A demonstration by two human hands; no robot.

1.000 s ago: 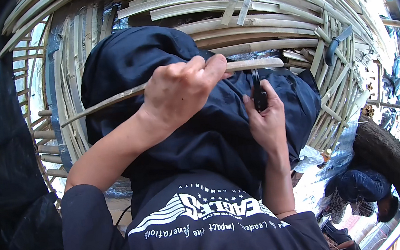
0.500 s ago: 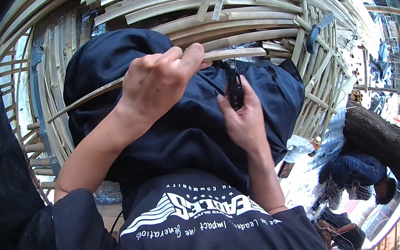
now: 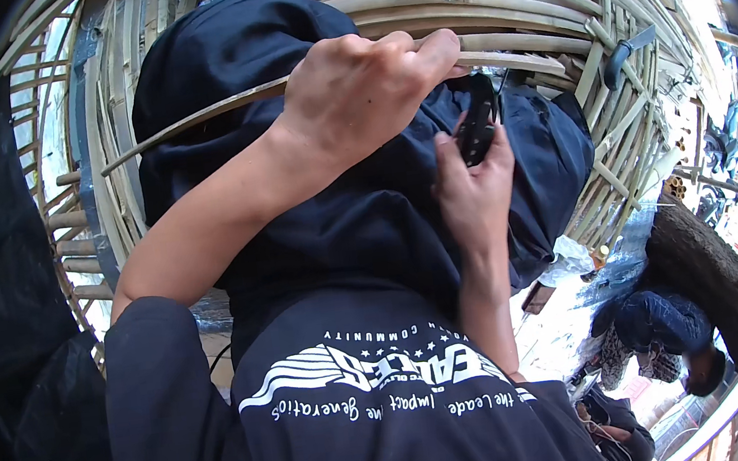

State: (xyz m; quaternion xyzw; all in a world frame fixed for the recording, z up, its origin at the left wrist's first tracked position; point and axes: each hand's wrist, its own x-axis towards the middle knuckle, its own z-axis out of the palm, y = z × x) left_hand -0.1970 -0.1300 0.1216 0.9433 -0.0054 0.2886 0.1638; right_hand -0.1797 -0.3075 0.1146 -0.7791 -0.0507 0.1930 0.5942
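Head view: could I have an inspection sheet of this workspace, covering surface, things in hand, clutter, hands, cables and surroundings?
Surface: dark cloth over the lap.
Things in hand: a light strip and a black tool; whether they touch is unclear.
Clutter: bamboo strips beyond the lap; a knife on strips at right; a plastic bag.
Hands: left hand closed around the strip; right hand gripping the tool.
Cables: a black cord beside the shirt; ends hidden.
Surroundings: a trunk and another person at right.
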